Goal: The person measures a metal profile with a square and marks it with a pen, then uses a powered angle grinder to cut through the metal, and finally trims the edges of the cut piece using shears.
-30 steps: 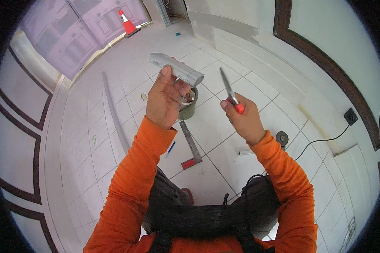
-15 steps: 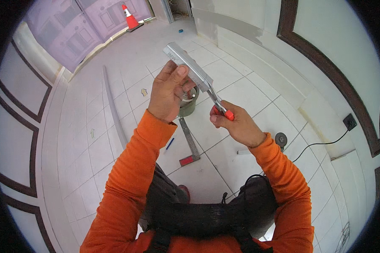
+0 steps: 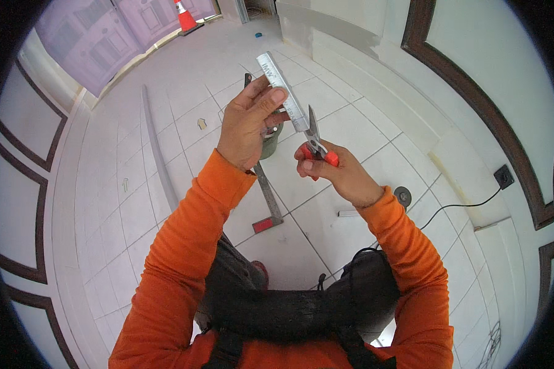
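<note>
My left hand (image 3: 246, 126) grips a short, silvery metal channel (image 3: 283, 89) with printing along its face, thumb on the near side and fingers behind. The piece is held tilted in the air. In my right hand (image 3: 348, 175) are red-handled tin snips (image 3: 314, 134), with their blades apart at the channel's lower end. Whether the blades touch the metal cannot be made out. Below my left hand, a greenish round container (image 3: 269, 146) is partly hidden. A steel square (image 3: 266, 194) with a red-marked stock lies on the floor tiles.
A long pale strip (image 3: 156, 147) lies on the floor to the left. By my right forearm are a grey disc (image 3: 402, 197) and a small metal piece (image 3: 348, 213). A black cable (image 3: 458, 206) runs to a wall socket (image 3: 503, 177). An orange cone (image 3: 186, 21) stands far off.
The channel has turned more upright, its printed face now toward me. The snips' blades, formerly on its lower end, have spread, one now standing out to the right of the channel.
</note>
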Motion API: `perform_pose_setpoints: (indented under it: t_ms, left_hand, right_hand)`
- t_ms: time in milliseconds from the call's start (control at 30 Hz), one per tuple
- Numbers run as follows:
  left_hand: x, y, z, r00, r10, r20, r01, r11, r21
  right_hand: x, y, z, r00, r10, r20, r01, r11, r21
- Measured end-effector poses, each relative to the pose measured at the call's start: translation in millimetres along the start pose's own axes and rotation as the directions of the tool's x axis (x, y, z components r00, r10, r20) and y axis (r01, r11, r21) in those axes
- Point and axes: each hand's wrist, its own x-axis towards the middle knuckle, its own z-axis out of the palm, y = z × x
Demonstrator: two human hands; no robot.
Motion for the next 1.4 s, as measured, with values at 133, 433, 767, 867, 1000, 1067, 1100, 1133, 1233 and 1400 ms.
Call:
perform_pose_setpoints:
  t_ms: [133,433,767,867,1000,1067,1100,1133,1233,1400]
  left_hand:
    - [1.9,-0.4,-1.3,1.0,-0.005,-0.005,0.005,1.0,-0.015]
    - [-1.5,-0.3,3.3,0.998,-0.048,-0.036,0.049,0.999,0.018]
    - [0.3,0.9,-1.7,0.999,-0.035,0.025,0.036,0.999,-0.021]
    - [-0.3,2.2,-0.2,0.999,-0.04,0.02,0.04,0.999,-0.01]
    - [0.9,0.8,-1.8,1.0,-0.003,0.006,0.003,1.0,0.027]
    - [0.0,1.5,-1.3,1.0,-0.001,0.0,0.001,0.999,0.04]
    - [0.0,1.7,-0.6,1.0,0.002,-0.003,-0.001,0.999,0.052]
    - [0.3,1.9,-0.5,1.0,0.001,-0.003,-0.001,0.999,0.049]
    - [0.2,3.1,-2.5,1.0,-0.027,-0.002,0.027,0.999,0.041]
    - [0.9,2.1,-2.2,0.999,-0.036,-0.001,0.036,0.999,0.022]
  right_hand:
    - [1.0,0.6,1.3,1.0,-0.016,0.026,0.014,0.995,0.094]
    - [2.9,4.9,0.1,0.998,-0.017,0.053,0.012,0.996,0.092]
    - [3.0,3.1,0.1,0.994,-0.054,0.096,0.033,0.978,0.207]
    - [2.5,2.3,1.7,0.996,-0.043,0.073,0.028,0.979,0.202]
    - [3.4,3.1,3.5,0.998,-0.033,0.052,0.024,0.984,0.176]
    - [3.0,1.6,4.4,0.999,-0.029,0.04,0.022,0.985,0.171]
    - [2.5,1.1,3.9,0.999,-0.029,0.036,0.023,0.987,0.159]
    - [2.1,0.6,3.5,0.999,-0.029,0.034,0.024,0.989,0.148]
    - [1.4,-0.2,6.1,0.998,-0.056,0.028,0.053,0.993,0.109]
    - [1.6,1.9,5.5,0.999,-0.035,0.018,0.033,0.996,0.083]
